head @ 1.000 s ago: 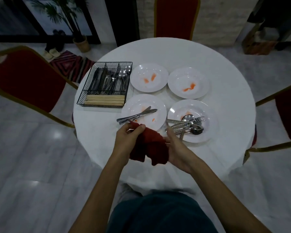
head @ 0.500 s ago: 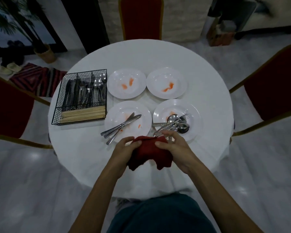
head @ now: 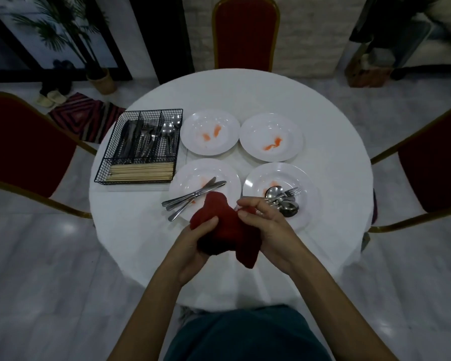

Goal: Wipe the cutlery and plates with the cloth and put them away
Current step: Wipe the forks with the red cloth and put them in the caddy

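I hold a dark red cloth (head: 225,227) in both hands over the near edge of the white round table (head: 331,142). My left hand (head: 193,246) grips its lower left part. My right hand (head: 268,227) pinches its right side, fingers close to the cutlery handles. Two plates with orange stains stand at the back: one on the left (head: 210,131), one on the right (head: 271,136). The near left plate (head: 188,186) carries three knives (head: 193,198). Spoons and forks (head: 281,198) lie on the near right plate (head: 307,194).
A black wire cutlery basket (head: 138,147) on the table's left holds knives, forks, spoons and wooden chopsticks (head: 141,173). Red chairs stand at the left (head: 24,147), right (head: 432,162) and back (head: 245,35). A potted plant (head: 99,74) and slippers sit on the floor.
My head turned, so the table shifted in view. Both hands kept hold of the cloth and bunched it up; a fold now rises toward the near left plate.
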Demonstrator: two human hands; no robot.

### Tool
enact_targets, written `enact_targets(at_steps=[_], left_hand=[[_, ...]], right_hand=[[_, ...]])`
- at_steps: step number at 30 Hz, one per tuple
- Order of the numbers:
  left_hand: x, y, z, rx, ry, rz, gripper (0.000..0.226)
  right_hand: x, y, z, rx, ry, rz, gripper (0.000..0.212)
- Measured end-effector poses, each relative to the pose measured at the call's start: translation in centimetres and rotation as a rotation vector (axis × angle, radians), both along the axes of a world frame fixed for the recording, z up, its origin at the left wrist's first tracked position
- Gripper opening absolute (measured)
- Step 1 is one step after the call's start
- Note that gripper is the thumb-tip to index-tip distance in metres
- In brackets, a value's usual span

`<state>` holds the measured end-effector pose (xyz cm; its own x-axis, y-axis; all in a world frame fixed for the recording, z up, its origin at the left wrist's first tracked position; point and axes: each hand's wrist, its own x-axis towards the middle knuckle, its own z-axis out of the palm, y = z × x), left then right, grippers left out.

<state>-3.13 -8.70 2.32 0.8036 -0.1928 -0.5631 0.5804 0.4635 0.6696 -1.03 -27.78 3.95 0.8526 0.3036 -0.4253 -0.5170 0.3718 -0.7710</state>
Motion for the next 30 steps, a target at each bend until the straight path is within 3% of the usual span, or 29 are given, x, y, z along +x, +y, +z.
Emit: enact_targets(at_steps=[5,9,13,19,23,26,27,30], left_hand=[[0.9,-2.2,1.1,0.262,-0.103,-0.099,0.051],[2.3,-4.7,1.9,0.288,-0.151,-0.189,0.030],[3.3,-6.9,2.6,0.265,-0.130,-0.190,0.025],[4.2,-9.1,2.8,0.497,-0.221,-0.151,0.040],[4.7,-9.9,4.1,0.579,-0.307,-0.139,0.059],[4.8,-9.2,4.2,0.657,-0.494,-0.360,0.088],[4.7,-9.0,4.2,0.692,-0.559,-0.480,0.093],[4.7,-8.7,3.8,0.867,-0.730,-0.741,0.074]], right_hand=[[-1.6,-3.2,-0.7,-0.119,-0.024,-0.017,0.024],[-2.8,-5.8,-0.6,-0.213,-0.037,-0.156,0.020],[-3.8,-7.6,-0.2,-0.285,-0.025,-0.282,0.027],[-4.9,-8.0,0.3,-0.390,-0.044,-0.379,0.041],[-4.9,-7.7,0.0,-0.542,-0.115,-0.310,0.039],[-4.8,-7.6,-0.2,-0.703,-0.146,-0.296,0.007],[-4.7,-7.7,-0.3,-0.775,-0.165,-0.301,0.009],[-4.0,-7.8,-0.8,-0.895,-0.253,-0.285,0.014]])
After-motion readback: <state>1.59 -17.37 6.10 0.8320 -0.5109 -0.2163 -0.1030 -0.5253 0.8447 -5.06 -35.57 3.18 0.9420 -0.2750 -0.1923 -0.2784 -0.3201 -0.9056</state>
